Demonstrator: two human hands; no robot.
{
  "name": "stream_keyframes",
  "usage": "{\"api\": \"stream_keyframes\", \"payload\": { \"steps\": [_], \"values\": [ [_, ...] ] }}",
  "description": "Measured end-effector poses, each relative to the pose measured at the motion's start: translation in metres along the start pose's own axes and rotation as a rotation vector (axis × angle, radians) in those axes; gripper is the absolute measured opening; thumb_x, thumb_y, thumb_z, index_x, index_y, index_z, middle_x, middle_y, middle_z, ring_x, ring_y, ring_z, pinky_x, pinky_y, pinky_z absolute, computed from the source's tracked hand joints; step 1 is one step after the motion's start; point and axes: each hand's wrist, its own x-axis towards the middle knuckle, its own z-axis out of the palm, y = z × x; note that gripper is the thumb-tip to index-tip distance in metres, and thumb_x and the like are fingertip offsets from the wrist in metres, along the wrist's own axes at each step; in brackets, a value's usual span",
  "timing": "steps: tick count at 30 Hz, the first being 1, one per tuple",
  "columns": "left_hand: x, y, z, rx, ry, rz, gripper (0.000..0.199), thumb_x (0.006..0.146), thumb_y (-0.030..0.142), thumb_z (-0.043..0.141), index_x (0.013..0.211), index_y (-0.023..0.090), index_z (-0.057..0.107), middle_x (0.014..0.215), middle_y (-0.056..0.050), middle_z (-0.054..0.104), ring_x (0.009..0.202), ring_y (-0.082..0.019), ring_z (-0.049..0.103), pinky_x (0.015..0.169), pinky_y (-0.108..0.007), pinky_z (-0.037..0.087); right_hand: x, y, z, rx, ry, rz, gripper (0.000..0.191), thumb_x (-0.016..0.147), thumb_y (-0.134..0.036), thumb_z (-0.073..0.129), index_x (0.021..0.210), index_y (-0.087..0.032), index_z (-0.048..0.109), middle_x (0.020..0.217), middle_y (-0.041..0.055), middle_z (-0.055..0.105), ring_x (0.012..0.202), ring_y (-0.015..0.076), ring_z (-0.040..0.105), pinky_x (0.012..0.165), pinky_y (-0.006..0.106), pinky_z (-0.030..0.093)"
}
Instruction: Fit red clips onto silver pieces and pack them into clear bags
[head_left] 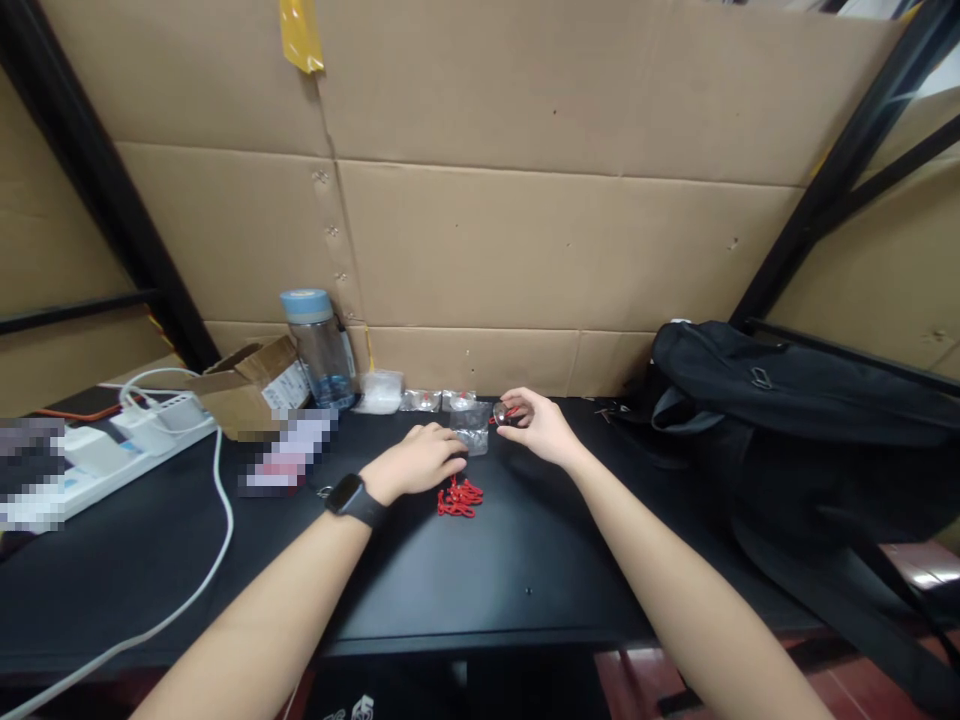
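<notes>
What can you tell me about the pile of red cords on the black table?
The red cords lie in a loose heap of overlapping loops on the black table, just below the left hand in the picture. They are bright red, thin and string-like, and look like textile. Whether the hand touches them is hard to tell.

A dark smartwatch (pixel 357 502) with a rounded rectangular, glossy black screen (pixel 346 493) and a plain dark band (pixel 370 509) circles the left wrist (pixel 383 485); left hand (pixel 424 458), right hand (pixel 543 425) and both forearms (pixel 660 540) are bare.
</notes>
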Motion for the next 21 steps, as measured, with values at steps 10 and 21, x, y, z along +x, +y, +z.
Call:
{"api": "stream_keyframes", "payload": {
  "steps": [10,21],
  "values": [
    [0.009,0.009,0.011,-0.161,0.034,0.095,0.043,0.105,0.042,0.034,0.130,0.022,0.063,0.127,-0.008,0.066,0.114,-0.021,0.064,0.102,-0.032,0.046,-0.004,-0.012,-0.011,-0.212,-0.134,-0.049,0.040,0.065,-0.016,0.079,0.104,-0.020,0.069,0.096,0.0014,0.074,0.079,0.0133,0.065,0.072,0.023,0.048],
    [0.006,0.011,0.016,-0.106,-0.018,0.030,0.046,0.103,0.054,0.034,0.136,0.036,0.062,0.146,-0.006,0.055,0.135,-0.026,0.050,0.110,-0.043,0.037,-0.010,-0.028,-0.003,-0.512,-0.267,0.064,0.018,0.066,-0.025,0.076,0.084,-0.020,0.077,0.071,0.0007,0.072,0.070,0.0159,0.065,0.063,0.023,0.041]
  ]
}}
